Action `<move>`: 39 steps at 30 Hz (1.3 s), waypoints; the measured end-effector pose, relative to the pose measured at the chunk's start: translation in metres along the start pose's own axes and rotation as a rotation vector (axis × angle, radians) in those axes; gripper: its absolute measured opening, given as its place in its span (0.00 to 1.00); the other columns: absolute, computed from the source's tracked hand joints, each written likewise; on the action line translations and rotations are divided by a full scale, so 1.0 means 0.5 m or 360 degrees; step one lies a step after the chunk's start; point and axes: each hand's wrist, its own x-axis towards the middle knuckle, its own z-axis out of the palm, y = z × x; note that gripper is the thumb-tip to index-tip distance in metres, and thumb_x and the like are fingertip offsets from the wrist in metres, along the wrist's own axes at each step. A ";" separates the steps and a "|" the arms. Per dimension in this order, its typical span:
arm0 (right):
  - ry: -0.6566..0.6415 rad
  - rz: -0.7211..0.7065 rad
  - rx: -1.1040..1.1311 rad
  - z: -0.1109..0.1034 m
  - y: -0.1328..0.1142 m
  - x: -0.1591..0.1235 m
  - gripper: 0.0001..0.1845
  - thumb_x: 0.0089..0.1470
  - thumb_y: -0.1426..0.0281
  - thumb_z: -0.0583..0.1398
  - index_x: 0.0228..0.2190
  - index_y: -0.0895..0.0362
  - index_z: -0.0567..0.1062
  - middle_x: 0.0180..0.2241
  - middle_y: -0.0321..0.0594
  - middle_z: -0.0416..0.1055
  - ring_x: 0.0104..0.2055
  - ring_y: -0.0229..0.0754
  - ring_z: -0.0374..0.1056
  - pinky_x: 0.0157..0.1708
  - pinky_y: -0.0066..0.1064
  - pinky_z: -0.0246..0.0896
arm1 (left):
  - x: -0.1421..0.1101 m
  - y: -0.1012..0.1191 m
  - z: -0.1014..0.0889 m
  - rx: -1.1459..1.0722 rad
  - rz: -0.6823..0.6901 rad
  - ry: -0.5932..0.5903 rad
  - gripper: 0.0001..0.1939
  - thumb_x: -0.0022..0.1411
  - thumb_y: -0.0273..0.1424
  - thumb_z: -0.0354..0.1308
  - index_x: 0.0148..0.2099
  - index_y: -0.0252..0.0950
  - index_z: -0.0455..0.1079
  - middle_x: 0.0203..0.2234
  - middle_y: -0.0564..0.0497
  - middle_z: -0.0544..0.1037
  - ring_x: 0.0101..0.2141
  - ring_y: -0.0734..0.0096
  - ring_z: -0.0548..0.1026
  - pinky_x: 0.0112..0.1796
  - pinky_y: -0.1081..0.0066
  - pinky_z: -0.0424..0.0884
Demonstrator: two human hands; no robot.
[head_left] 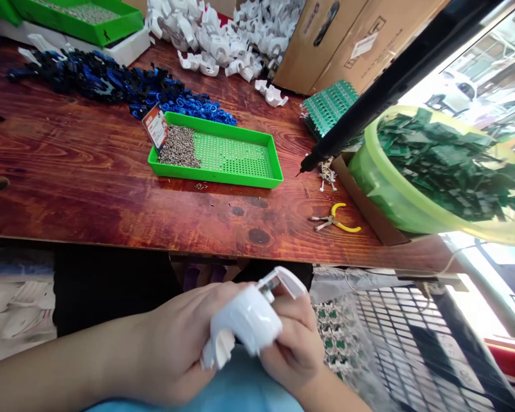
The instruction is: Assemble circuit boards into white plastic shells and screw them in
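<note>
Left hand (171,343) pinched the white shell (249,317), which slanted away toward the right hand (298,337), its fingers pinching the far side.

"What is being held?"

"A left hand (167,343) and a right hand (298,337) both grip a curved, glossy white part (246,317), just in front of a wooden counter (90,197)."

"And on the counter?"

"A green tray (236,177), small metal pieces (178,149) heaped at its left end beside a tilted card (155,129). Beyond it, blue and black parts (115,83) and piled white pieces (218,37). To the right, yellow-handled pliers (335,220) lie near a yellow-green basin (369,177) of green boards (450,166)."
</note>
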 end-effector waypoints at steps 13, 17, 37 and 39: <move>0.0386 0.0878 0.0776 0.027 0.039 -0.040 0.12 0.59 0.71 0.56 0.45 0.55 0.67 0.37 0.40 0.68 0.39 0.35 0.68 0.40 0.24 0.67 | 0.017 -0.020 0.017 -0.0448 -0.0287 -0.0116 0.36 0.62 0.30 0.52 0.67 0.43 0.40 0.55 0.44 0.68 0.58 0.53 0.63 0.58 0.56 0.60; 0.0060 0.0960 0.1069 0.006 0.050 -0.054 0.30 0.57 0.54 0.57 0.55 0.55 0.59 0.48 0.48 0.67 0.48 0.43 0.68 0.48 0.34 0.67 | 0.060 -0.029 0.029 -0.0389 -0.0194 -0.0230 0.28 0.68 0.38 0.44 0.67 0.46 0.41 0.59 0.46 0.63 0.58 0.52 0.61 0.57 0.56 0.60; -0.0065 0.1241 0.0511 -0.111 0.084 -0.151 0.50 0.33 0.55 0.72 0.56 0.54 0.59 0.49 0.42 0.68 0.49 0.45 0.68 0.52 0.34 0.63 | 0.164 -0.074 0.125 0.0547 -0.0135 -0.0924 0.45 0.62 0.41 0.54 0.69 0.41 0.27 0.62 0.40 0.62 0.57 0.52 0.67 0.53 0.60 0.70; 0.0019 0.1187 0.0516 -0.099 0.097 -0.154 0.49 0.32 0.54 0.71 0.54 0.54 0.61 0.47 0.41 0.69 0.47 0.45 0.69 0.50 0.35 0.65 | 0.168 -0.076 0.117 0.0647 -0.0081 -0.0831 0.44 0.61 0.40 0.55 0.70 0.43 0.32 0.60 0.43 0.65 0.54 0.56 0.71 0.52 0.65 0.71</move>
